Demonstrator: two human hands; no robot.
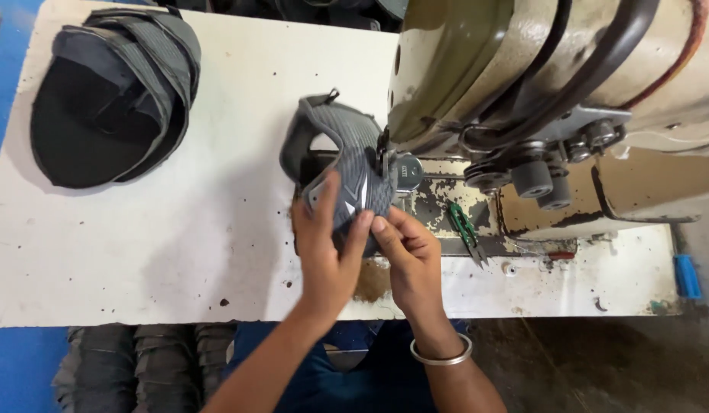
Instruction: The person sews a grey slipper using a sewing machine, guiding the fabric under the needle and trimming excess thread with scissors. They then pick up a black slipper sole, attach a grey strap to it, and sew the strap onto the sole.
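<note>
Both hands, left [327, 245] and right [409, 256], are pinching the grey upper [347, 172] flat under the machine [522, 69] head on the table [178, 252], steadying it; snips [467, 229] are lying within reach.

A grey shoe upper [347, 157] lies at the middle of the white desk [178, 229], pushed up against the needle end of the sewing machine [522, 84]. It is made of ribbed, woven-looking grey fabric with a darker binding along its edge, and a small loop sticks up at its far end. The piece curves round in a horseshoe shape, with the pale desk showing through the opening in its middle. Its near part carries lighter grey and white panels, and that end sits under the fingers [327, 200] of both hands, flat against the machine bed.
</note>
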